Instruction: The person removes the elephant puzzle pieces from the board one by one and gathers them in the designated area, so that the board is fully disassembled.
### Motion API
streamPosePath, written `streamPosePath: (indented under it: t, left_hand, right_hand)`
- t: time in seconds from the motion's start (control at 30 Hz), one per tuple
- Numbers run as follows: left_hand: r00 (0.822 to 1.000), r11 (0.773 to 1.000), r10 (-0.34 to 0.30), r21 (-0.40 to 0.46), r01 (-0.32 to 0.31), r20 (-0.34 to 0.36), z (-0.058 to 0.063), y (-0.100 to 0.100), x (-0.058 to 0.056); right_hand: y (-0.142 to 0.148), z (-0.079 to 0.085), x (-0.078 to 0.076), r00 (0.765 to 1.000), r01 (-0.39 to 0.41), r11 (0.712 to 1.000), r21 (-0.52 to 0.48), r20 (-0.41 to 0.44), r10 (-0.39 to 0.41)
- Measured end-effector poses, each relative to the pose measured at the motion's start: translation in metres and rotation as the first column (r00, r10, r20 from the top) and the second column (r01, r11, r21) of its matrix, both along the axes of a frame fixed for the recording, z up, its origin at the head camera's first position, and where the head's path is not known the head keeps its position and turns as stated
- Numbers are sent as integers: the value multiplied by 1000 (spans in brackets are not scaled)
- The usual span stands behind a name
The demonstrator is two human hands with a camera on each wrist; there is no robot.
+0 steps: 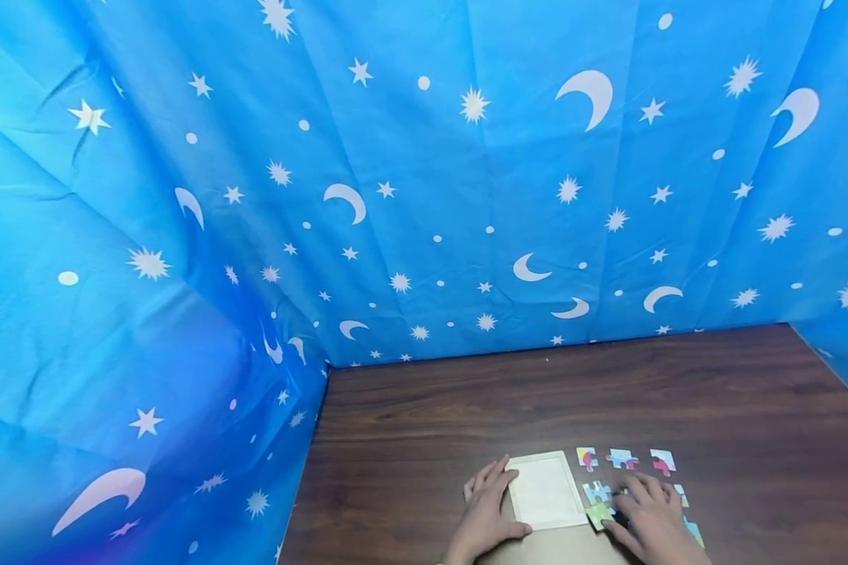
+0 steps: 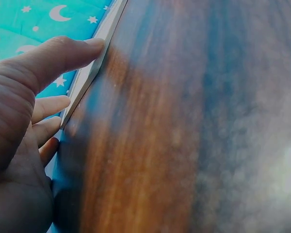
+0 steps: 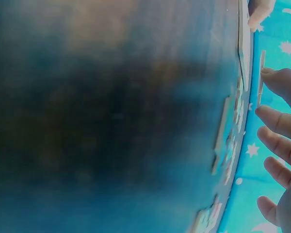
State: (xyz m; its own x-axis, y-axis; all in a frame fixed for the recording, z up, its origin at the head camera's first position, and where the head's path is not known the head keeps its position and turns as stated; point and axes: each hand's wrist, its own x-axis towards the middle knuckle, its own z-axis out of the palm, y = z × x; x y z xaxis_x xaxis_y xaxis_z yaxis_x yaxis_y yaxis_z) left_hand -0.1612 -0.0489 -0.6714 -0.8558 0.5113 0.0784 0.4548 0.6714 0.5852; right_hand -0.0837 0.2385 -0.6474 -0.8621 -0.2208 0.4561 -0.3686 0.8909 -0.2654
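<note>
A pale square puzzle tray [image 1: 547,494] with a raised rim lies on the table. My left hand [image 1: 489,510] holds its left side, fingers at the upper left corner and thumb near the lower left. The left wrist view shows that thumb on the rim of the tray [image 2: 89,73]. My right hand [image 1: 650,514] pinches a green jigsaw piece [image 1: 597,515] between thumb and index finger, beside the tray's lower right corner. In the right wrist view, this piece [image 3: 262,85] is held up off the table, edge-on. The other right fingers are spread, hiding some pieces below.
Several loose jigsaw pieces lie right of the tray, among them a yellow and red one [image 1: 586,458], a blue one [image 1: 597,492] and a red and white one [image 1: 663,461]. The dark wooden table [image 1: 424,416] meets a blue star-patterned cloth [image 1: 438,173] behind and at the left.
</note>
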Motion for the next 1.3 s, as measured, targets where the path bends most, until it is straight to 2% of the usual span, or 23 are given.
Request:
streamPosePath:
  t: [0.17,0.33,0.47,0.57,0.67,0.73,0.83,1.03,1.17,1.3]
  left_hand:
    - [1000,1000,4,7,-4,-4,0,-3,0]
    - [999,999,36,6,-36,13,0,-6,3]
    - [999,999,43,1,-43,25,0,-5,6]
    - [999,999,37,-7,-37,35,-1,-3,8]
    - [997,999,46,-17,-45,54,-2,-2,10]
    - [996,998,55,-15,-55,71,-1,-2,11]
    - [993,998,58,-7,-58,103,1,-4,11]
    - [988,999,35,20,-38,148,3,-9,11]
    - [992,1000,7,14,-8,123,1,-10,11]
    - [997,1000,-22,2,22,80,0,-9,11]
  right_hand:
    - [1,2,10,985,71,997,12,154,-72]
    - [0,-4,15,993,25,1000,0,116,-24]
    - [-3,-4,15,989,3,1000,6,146,-4]
    - [-7,0,12,969,0,1000,23,248,-6]
    - [-12,5,8,934,27,999,45,354,-41]
    - [-14,8,6,921,52,997,52,384,-68]
    - [-17,9,3,916,90,994,63,386,-107]
    - [-20,6,2,942,114,992,57,312,-126]
    - [-20,5,2,953,102,994,48,281,-111]
    - [-19,6,2,948,108,993,55,295,-119]
